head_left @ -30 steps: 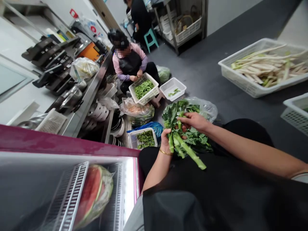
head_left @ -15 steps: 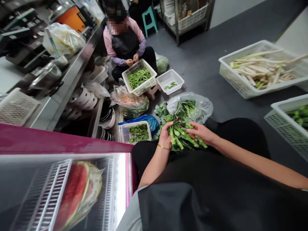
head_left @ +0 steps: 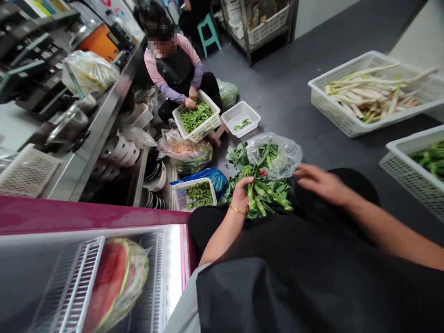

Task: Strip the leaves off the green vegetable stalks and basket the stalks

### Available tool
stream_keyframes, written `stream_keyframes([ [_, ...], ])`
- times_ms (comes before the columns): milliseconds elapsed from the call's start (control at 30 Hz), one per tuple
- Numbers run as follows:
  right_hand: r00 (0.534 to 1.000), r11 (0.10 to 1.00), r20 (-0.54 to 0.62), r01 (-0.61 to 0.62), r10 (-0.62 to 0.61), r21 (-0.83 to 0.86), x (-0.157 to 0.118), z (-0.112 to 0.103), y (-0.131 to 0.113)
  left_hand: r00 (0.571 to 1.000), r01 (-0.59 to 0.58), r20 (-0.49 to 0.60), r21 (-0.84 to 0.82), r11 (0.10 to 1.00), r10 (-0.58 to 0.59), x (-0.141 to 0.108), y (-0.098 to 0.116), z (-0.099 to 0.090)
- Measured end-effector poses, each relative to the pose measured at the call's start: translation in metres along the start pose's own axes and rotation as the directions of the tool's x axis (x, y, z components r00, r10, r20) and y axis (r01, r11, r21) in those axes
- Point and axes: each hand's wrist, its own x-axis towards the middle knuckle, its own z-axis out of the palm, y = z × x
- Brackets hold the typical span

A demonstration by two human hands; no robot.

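My left hand (head_left: pixel 243 193), with a gold bracelet at the wrist, is closed around a bunch of Chinese broccoli (head_left: pixel 268 190) with thick pale-green stems and dark leaves. The stems point down toward my lap, and the leafy tops face away from me. To the right of the bunch, apart from it, my right hand (head_left: pixel 321 182) hovers with fingers stretched out, slightly blurred and holding nothing visible. Just beyond the bunch lies a clear plastic bag (head_left: pixel 289 155) with more greens in it. Loose leaves spread under and to the left of my left hand.
A small basket of leaves (head_left: pixel 199 194) and a blue bag (head_left: pixel 217 180) lie left. Ahead, a co-worker (head_left: pixel 176 69) handles green peppers (head_left: pixel 197 116) in a basket. Right stand crates of white stalks (head_left: pixel 378 95) and greens (head_left: pixel 430 162). An open fridge (head_left: pixel 169 268) holds watermelon.
My right hand has let go of the stems and moved right, away from the bunch. My left hand keeps its hold. The co-worker's hands have lowered into the pepper basket.
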Motion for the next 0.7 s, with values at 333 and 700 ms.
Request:
stream_keyframes([
  [333, 0.952, 0.986, 0.258, -0.156, 0.166, -0.059, 0.01, 0.055, -0.028, 0.959, -0.22, -0.195, -0.067, 0.973, 0.204, -0.04, 0.002, -0.043],
  [700, 0.99, 0.962, -0.127, -0.024, 0.061, 0.271, 0.043, 0.125, -0.04, 0.923, -0.375, 0.096, 0.003, 0.927, 0.373, -0.056, -0.006, -0.068],
])
